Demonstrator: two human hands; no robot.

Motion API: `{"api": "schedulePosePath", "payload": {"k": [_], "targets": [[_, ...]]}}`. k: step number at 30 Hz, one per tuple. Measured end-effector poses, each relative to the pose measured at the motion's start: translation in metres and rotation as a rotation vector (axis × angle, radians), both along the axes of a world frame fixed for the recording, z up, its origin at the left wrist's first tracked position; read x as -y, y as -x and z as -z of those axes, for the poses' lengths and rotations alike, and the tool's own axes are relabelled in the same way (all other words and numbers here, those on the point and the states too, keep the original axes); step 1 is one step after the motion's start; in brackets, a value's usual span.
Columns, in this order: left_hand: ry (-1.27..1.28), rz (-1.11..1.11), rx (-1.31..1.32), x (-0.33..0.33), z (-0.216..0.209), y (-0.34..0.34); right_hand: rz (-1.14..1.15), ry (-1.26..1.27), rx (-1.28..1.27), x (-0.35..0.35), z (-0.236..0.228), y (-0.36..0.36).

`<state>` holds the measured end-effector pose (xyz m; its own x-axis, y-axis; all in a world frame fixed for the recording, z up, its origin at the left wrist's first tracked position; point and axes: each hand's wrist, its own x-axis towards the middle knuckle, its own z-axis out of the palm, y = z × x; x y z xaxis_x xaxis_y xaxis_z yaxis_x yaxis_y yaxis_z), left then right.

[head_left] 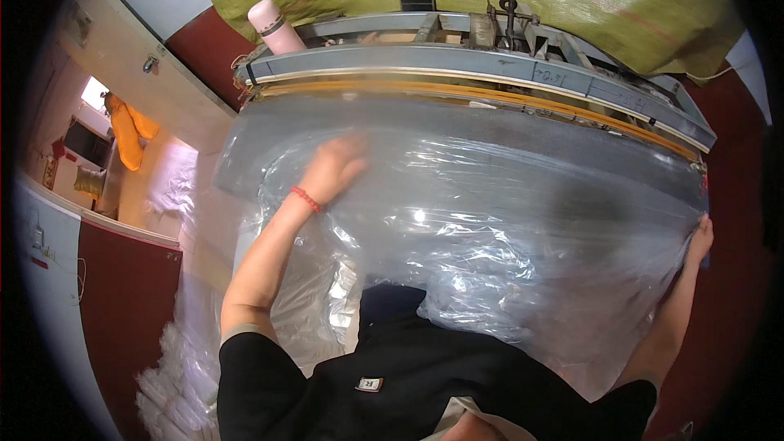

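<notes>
clear film [482,265] drapes the grey bed [523,125]; right hand [701,237] pinches its edge; left hand [336,167] blurs above, grip i cannot tell; uneven pulling could crease it.

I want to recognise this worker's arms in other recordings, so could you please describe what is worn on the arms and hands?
Both arms have black short sleeves with pale trim at the edge. A red bracelet, apparently beaded, circles the left wrist; none shows on the right. The left hand, blurred, and right hand wear no gloves.
</notes>
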<state>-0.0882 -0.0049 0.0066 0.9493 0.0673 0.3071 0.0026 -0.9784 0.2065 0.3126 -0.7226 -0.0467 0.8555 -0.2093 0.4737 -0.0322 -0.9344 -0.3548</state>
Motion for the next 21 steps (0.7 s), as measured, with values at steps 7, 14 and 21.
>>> {"api": "schedulePosePath", "payload": {"k": [7, 14, 21], "targets": [[0.195, -0.296, 0.285, -0.004, 0.017, -0.029, -0.397, -1.233, 0.035, 0.049, -0.043, 0.034], [0.01, -0.236, 0.319, -0.016, 0.02, -0.049, -0.414, -1.241, -0.077, 0.077, -0.049, 0.004], [1.07, -0.609, 0.697, -0.057, 0.009, -0.059, -0.069, -0.295, 0.348, -0.107, -0.04, -0.021]]}}
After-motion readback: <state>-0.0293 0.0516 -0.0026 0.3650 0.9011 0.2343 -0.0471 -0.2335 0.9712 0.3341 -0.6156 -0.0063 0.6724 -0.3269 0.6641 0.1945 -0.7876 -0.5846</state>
